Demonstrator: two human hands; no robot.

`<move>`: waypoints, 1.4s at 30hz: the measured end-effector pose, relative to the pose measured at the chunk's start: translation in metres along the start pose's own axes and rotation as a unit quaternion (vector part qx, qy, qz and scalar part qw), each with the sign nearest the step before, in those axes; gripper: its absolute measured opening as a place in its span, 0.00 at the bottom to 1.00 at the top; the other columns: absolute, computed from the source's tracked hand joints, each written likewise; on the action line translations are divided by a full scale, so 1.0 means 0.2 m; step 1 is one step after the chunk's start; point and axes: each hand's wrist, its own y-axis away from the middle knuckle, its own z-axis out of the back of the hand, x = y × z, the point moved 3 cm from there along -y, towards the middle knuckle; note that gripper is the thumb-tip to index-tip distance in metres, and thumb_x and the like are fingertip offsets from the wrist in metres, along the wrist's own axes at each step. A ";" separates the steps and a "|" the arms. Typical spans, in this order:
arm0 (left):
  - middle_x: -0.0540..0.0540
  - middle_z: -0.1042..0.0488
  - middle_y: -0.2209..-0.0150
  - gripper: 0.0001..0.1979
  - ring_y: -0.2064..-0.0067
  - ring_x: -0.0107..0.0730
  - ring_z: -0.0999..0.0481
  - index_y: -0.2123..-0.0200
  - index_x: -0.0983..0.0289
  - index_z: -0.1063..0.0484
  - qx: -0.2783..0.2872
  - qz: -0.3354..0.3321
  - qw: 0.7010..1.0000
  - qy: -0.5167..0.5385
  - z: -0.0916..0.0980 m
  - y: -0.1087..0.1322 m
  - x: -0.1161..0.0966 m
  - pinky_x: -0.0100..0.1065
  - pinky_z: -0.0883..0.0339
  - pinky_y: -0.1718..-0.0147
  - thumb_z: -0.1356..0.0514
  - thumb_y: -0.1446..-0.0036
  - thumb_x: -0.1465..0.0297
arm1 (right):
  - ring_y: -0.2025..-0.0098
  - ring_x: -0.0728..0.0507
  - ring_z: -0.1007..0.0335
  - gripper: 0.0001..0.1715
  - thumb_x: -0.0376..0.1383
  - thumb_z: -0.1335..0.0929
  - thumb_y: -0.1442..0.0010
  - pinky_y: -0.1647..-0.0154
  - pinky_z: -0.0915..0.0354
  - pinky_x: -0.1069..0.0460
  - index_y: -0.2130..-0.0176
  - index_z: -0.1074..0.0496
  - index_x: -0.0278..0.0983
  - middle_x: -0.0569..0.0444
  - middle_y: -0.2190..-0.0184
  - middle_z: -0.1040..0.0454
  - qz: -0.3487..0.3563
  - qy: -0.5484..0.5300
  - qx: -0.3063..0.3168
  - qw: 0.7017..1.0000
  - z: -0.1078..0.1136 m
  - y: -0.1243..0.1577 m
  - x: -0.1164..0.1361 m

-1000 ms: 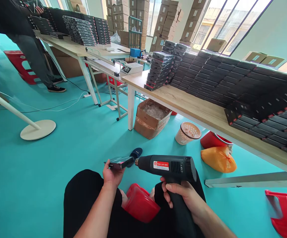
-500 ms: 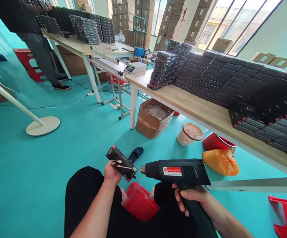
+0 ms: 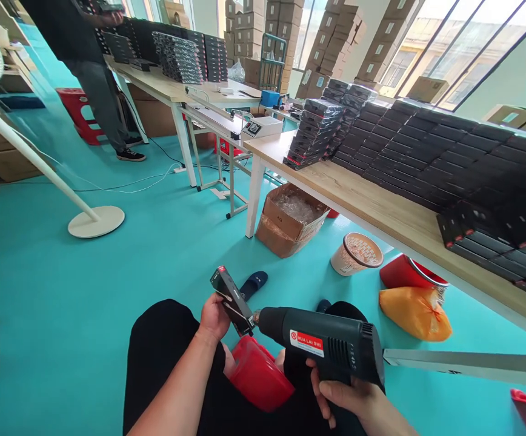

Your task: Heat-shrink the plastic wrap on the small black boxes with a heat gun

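Note:
My left hand (image 3: 214,316) is closed on one side of a slim black box (image 3: 233,300) with a picture of a cable on it, held tilted above my lap. A dark heat gun (image 3: 320,336) with a red and white label is gripped by its handle in my right hand (image 3: 342,393). Its metal nozzle points left and sits close to the lower right end of the box; whether the two touch I cannot tell. Below the box, a red plastic stool (image 3: 260,375) stands between my legs.
At right, a wooden table (image 3: 372,192) bears stacked black boxes (image 3: 417,151). Beneath it are an open carton (image 3: 285,221), a waste bin (image 3: 356,254), a red bucket (image 3: 408,272) and an orange bag (image 3: 415,312). A fan base (image 3: 96,221) stands left; a person (image 3: 94,72) stands farther back.
The heat gun has moved left and tilted, bringing its nozzle nearer the box. My left hand has turned the box to a steeper, narrower angle. The whole view has shifted slightly.

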 end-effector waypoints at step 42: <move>0.49 0.31 0.82 0.04 0.82 0.33 0.31 0.74 0.64 0.30 0.042 -0.008 0.998 -0.050 0.02 -0.02 0.02 0.32 0.36 0.82 0.44 0.55 0.75 | 0.82 0.49 0.36 0.09 0.31 0.30 0.57 0.81 0.39 0.55 0.70 0.28 0.36 0.61 0.84 0.31 -0.135 0.206 0.090 0.965 -0.15 -0.09 0.35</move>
